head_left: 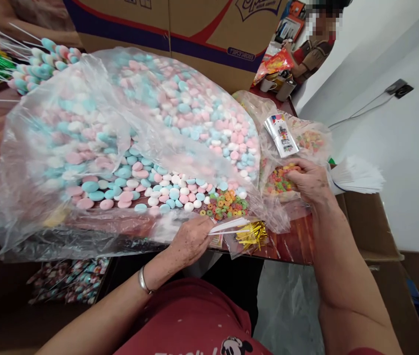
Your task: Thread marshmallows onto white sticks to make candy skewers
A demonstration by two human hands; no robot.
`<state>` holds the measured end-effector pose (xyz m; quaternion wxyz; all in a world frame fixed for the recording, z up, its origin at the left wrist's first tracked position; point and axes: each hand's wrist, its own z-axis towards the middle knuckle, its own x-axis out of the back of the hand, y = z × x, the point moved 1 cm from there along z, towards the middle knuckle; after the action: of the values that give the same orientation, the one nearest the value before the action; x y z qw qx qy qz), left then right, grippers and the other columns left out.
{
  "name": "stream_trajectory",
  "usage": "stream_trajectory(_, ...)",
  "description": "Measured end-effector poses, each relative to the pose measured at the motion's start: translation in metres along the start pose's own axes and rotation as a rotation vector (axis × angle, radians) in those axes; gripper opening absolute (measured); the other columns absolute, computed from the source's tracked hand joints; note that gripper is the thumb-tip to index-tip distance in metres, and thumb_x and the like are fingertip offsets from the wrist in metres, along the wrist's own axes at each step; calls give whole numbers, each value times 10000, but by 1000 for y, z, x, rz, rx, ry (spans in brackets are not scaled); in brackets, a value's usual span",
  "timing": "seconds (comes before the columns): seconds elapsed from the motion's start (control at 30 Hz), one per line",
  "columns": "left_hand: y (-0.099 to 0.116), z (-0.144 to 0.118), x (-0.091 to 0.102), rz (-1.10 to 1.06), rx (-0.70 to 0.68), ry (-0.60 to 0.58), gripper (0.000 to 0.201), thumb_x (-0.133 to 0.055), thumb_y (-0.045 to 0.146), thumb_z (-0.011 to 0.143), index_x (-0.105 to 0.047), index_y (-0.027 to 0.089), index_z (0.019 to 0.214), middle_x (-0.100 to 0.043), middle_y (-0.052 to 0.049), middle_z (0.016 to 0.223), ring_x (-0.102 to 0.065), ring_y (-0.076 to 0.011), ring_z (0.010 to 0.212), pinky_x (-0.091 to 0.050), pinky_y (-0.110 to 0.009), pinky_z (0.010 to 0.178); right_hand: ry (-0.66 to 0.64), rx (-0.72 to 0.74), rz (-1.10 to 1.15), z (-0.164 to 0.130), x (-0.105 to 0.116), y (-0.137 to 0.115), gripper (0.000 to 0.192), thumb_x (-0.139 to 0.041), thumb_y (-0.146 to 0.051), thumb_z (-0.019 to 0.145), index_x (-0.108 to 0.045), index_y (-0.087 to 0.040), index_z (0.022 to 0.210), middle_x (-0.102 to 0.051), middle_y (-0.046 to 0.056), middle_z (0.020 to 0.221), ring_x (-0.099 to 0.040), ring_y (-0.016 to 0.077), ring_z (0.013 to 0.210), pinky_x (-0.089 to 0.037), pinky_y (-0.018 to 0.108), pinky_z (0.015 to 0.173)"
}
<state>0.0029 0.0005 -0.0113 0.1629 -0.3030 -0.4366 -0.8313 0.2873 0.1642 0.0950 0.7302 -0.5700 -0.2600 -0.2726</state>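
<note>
White stick (227, 226) pinched in left hand (189, 241).

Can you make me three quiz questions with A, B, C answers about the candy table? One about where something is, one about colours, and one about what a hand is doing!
1. Where is the right hand?
A. in the small bag of ring candies
B. on the cardboard box
C. under the table

2. What colours are the round candies in the big plastic bag?
A. black and brown
B. pink, blue and white
C. only green

3. What is the left hand doing?
A. lying flat and empty
B. waving in the air
C. pinching thin white sticks

Answers: 1 A, its fingers reach among the rings; 2 B, pastel discs fill the bag; 3 C, the sticks poke out of its fingers beside the gold twist ties.
</note>
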Motion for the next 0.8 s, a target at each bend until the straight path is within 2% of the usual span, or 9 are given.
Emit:
stream_trajectory(0.07, 0, 0, 0, -1, -21, 16, 228, -379, 163, 953, -582, 163, 850, -621, -60, 767, -583, -179, 699, -467, -285, 640, -91, 20, 128, -16, -17, -37, 221, -579, -248, 645, -672, -177, 832, -523, -35, 623, -373, 81, 488, -295, 223, 457)
stream_trajectory(0.17, 1, 0, 0, -1, -47, 39, 219, -383, 138, 946, -580, 157, 853, -618, -61, 758, -581, -180, 694, -467, -285, 639, -380, 132, 216, -37, -61, -78, 209, -545, -205, 671, -671, -171, 834, -525, -39, 648, -401, 77, 530, -317, 214, 501)
stream_trajectory(0.2, 1, 0, 0, 0, -50, 40, 217, -384, 134, 944, -576, 158, 845, -615, -58, 751, -577, -177, 684, -464, -282, 633, -455, 181, 211, -41, -77, -85, 213, -528, -188, 682, -670, -170, 840, -543, -33, 673, -433, 83, 559, -342, 214, 524)
stream_trajectory(0.27, 1, 0, 0, 8, -42, 31, 216, -387, 136, 943, -569, 163, 828, -606, -50, 738, -566, -172, 666, -457, -278, 620, -509, 319, 135, -44, -105, -91, 224, -514, -138, 685, -668, -169, 846, -594, -7, 784, -510, 106, 671, -403, 225, 621)
stream_trajectory(0.37, 0, 0, 1, 14, -17, 1, 217, -390, 145, 943, -563, 172, 814, -603, -45, 737, -568, -173, 676, -454, -279, 624, -535, 510, -138, -41, -133, -87, 272, -514, -89, 728, -674, -165, 935, -609, 38, 891, -538, 159, 811, -429, 270, 738)
stream_trajectory(0.47, 1, 1, 1, 15, -25, -1, 229, -377, 149, 949, -563, 175, 818, -608, -49, 745, -573, -178, 689, -455, -284, 633, -596, 688, -387, -34, -139, -78, 247, -536, -122, 815, -678, -179, 1009, -620, 76, 966, -520, 213, 911, -428, 317, 792)
stream_trajectory(0.53, 1, 1, 2, 15, -31, 6, 234, -369, 151, 954, -564, 174, 827, -611, -53, 749, -573, -177, 687, -456, -283, 631, -621, 768, -441, -29, -133, -72, 248, -552, -173, 858, -667, -193, 1077, -629, 88, 1029, -509, 232, 951, -431, 344, 831)
stream_trajectory(0.67, 1, 0, 1, 8, -39, 7, 241, -360, 167, 964, -569, 166, 845, -619, -64, 756, -582, -181, 695, -471, -290, 641, -518, 817, -374, -19, -117, -59, 297, -509, -182, 900, -627, -196, 1172, -628, 98, 1139, -500, 245, 1018, -431, 387, 898)
stream_trajectory(0.8, 2, 1, 1, 7, -49, 40, 256, -356, 181, 972, -557, 169, 814, -611, -58, 737, -574, -175, 668, -471, -286, 620, -419, 896, -265, -21, -106, -55, 278, -458, -63, 864, -662, -193, 1000, -632, 80, 1067, -496, 231, 995, -419, 396, 904)
